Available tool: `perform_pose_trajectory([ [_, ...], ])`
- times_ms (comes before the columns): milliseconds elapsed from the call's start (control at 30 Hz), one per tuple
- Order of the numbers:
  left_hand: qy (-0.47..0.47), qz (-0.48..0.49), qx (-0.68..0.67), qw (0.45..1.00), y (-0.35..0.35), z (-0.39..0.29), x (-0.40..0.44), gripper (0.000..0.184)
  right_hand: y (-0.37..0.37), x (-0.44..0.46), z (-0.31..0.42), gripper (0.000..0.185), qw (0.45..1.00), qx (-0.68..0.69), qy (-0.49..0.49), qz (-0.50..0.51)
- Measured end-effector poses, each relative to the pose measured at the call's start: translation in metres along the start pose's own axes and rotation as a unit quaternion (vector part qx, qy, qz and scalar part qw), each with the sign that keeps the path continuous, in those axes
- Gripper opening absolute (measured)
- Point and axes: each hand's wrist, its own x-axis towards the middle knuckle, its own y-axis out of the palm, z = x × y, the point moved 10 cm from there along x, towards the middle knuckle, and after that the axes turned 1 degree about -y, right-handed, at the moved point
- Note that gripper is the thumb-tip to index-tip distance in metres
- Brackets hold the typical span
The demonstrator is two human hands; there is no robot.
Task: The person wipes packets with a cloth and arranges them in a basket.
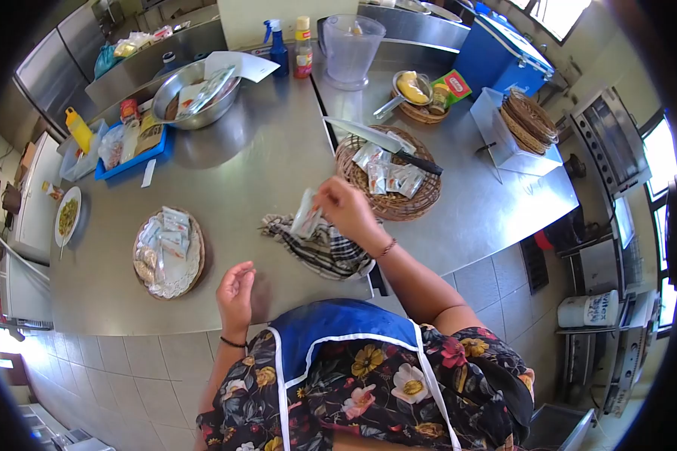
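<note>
We pinch a small white packet in our right hand — the thumb and fingers are closed on its upper edge. The packet is over a black-and-white checked cloth, which lies crumpled on the steel table; we cannot tell whether the two touch. Our left hand is partly open, fingers loosely curled, near the table's front edge between the cloth and the lined wicker basket.

That basket, to our left, has a lacy white paper liner with more packets lying on it. Just beyond our right hand sits the larger wicker basket, holding another group of white packets. A knife lies across this basket — its black handle points to the right and its blade reaches past the rim on the left.

Farther back on the table we see a steel bowl with papers and packets in it, a blue tray just beside it, a blue spray bottle and a clear plastic jug.
</note>
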Motion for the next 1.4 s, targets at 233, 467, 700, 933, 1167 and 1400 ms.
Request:
perform_pose_trajectory([
  [233, 0.152, 0.038, 0.269, 0.950, -0.018, -0.056, -0.005, 0.021, 0.112, -0.020, 0.006, 0.020, 0.989, -0.108, -0.013, 0.097],
  [467, 0.242, 0.141, 0.377, 0.883, -0.014, -0.041, -0.013, 0.032, 0.116, -0.049, 0.033, 0.032, 0.889, -0.352, -0.264, 0.129],
  [700, 0.274, 0.228, 0.432, 0.828, 0.001, -0.001, -0.013, 0.062, 0.132, -0.044, 0.059, 0.034, 0.966, -0.163, -0.190, 0.068],
  [933, 0.253, 0.247, 0.454, 0.818, -0.002, 0.016, -0.012, 0.066, 0.209, -0.080, 0.024, 0.041, 0.870, -0.329, -0.263, 0.258],
  [1167, 0.275, 0.229, 0.423, 0.832, -0.005, 0.009, -0.015, 0.066, 0.149, 0.001, -0.041, 0.046, 0.912, -0.397, -0.059, 0.088],
  [1400, 0.281, 0.142, 0.460, 0.830, -0.014, -0.004, -0.007, 0.070, 0.163, -0.005, -0.022, 0.047, 0.890, -0.434, -0.098, 0.099],
])
